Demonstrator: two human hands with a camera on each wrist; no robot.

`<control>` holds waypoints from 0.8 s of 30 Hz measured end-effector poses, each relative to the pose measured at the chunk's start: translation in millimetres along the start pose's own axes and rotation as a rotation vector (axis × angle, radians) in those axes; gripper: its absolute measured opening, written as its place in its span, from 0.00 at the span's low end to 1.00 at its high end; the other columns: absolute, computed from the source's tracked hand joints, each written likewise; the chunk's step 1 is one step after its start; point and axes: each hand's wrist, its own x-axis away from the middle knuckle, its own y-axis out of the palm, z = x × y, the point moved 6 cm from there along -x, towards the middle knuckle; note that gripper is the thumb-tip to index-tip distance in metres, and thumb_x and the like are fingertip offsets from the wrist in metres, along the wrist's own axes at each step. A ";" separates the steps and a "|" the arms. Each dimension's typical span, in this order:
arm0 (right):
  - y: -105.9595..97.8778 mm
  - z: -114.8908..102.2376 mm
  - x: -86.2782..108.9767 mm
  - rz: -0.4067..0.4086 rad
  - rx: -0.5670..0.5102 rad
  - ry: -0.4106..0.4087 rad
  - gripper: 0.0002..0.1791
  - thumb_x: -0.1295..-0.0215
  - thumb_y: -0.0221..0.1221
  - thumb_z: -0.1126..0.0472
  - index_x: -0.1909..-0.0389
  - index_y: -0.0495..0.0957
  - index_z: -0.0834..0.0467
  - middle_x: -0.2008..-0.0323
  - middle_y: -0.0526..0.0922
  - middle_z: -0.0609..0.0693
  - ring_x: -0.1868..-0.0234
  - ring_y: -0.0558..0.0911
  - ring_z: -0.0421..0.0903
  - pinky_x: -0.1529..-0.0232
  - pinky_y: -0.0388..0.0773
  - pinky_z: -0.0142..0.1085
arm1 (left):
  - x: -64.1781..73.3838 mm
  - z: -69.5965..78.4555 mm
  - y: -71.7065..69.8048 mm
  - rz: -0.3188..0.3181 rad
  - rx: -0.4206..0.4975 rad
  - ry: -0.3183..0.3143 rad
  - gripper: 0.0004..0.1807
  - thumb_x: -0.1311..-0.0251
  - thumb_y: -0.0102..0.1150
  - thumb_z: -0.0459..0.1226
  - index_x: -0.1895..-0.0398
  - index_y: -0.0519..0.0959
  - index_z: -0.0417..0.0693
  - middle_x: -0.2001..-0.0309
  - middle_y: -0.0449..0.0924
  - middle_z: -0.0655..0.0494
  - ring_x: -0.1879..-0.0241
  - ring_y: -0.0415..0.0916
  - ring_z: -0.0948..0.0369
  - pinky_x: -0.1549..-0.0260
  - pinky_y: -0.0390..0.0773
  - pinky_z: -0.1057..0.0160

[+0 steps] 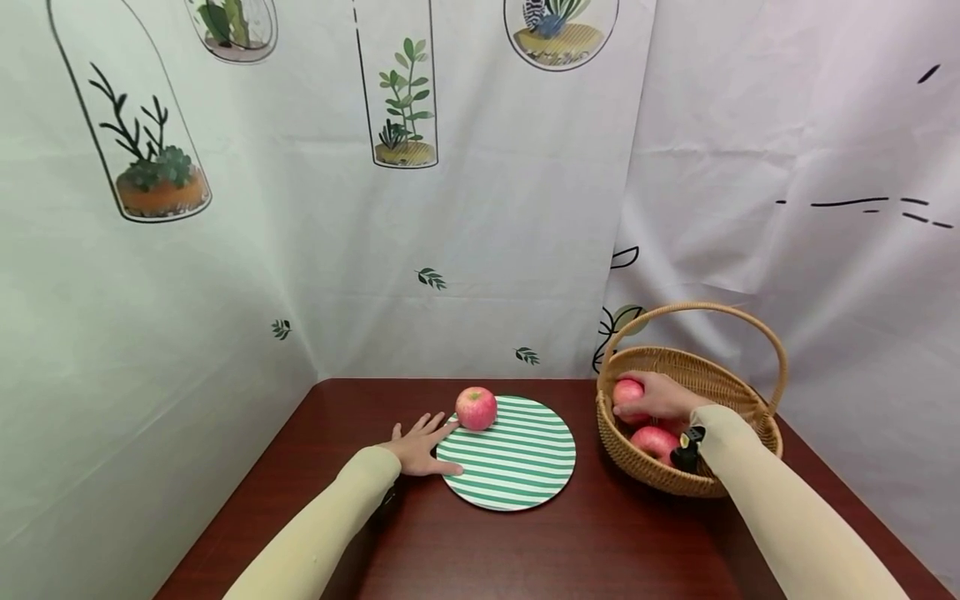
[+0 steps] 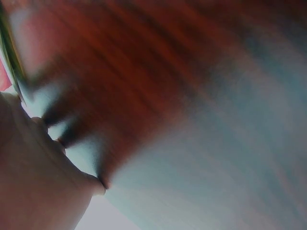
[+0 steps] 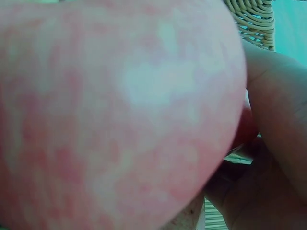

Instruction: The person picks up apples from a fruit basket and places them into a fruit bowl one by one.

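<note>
Wicker basket (image 1: 632,462), right, shows its handle (image 1: 693,306) only in head view. Right grip (image 1: 663,395) curls round an apple (image 1: 627,392); left grip (image 1: 420,448) spreads, touching the plate (image 1: 517,467).

Lettering, all views: none that you can read, nor any brand or number.
Cloth (image 1: 510,225): you see printed drawings, among them jars (image 1: 405,108) and leaf sprigs (image 1: 431,278), not words.
Black strokes (image 1: 850,202): on the cloth at right, you can trace a long line among short dashes; they spell nothing legible.
Black outlines (image 1: 628,319): on the cloth near the basket (image 1: 652,475), you see leaf-like shapes, not characters.
Plate (image 1: 517,467): you see green and white stripes, no legible text.
Wrist device (image 1: 688,450): too small for you to read any marking.
</note>
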 end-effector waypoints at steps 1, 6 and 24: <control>-0.5 -0.8 -0.2 0.006 0.011 -0.002 0.39 0.44 0.74 0.50 0.34 0.72 0.57 0.52 0.82 0.56 0.54 0.80 0.49 0.53 0.78 0.39 | 0.4 0.3 -0.3 -0.002 -0.002 -0.001 0.55 0.47 0.54 0.75 0.18 0.49 0.68 0.18 0.41 0.53 0.19 0.35 0.46 0.32 0.36 0.26; -5.6 -8.2 -0.2 0.042 0.137 -0.052 0.39 0.44 0.73 0.45 0.35 0.73 0.57 0.53 0.84 0.57 0.56 0.82 0.48 0.54 0.77 0.41 | 4.0 4.5 -3.3 -0.001 -0.010 0.003 0.55 0.46 0.55 0.74 0.18 0.50 0.66 0.18 0.43 0.51 0.19 0.36 0.45 0.32 0.37 0.25; -20.1 -14.6 4.7 0.085 0.294 -0.115 0.40 0.44 0.71 0.39 0.35 0.75 0.58 0.55 0.85 0.53 0.57 0.82 0.46 0.54 0.77 0.42 | 7.4 8.5 -5.8 0.007 -0.013 0.000 0.54 0.45 0.56 0.73 0.19 0.51 0.67 0.18 0.44 0.51 0.19 0.38 0.45 0.32 0.39 0.25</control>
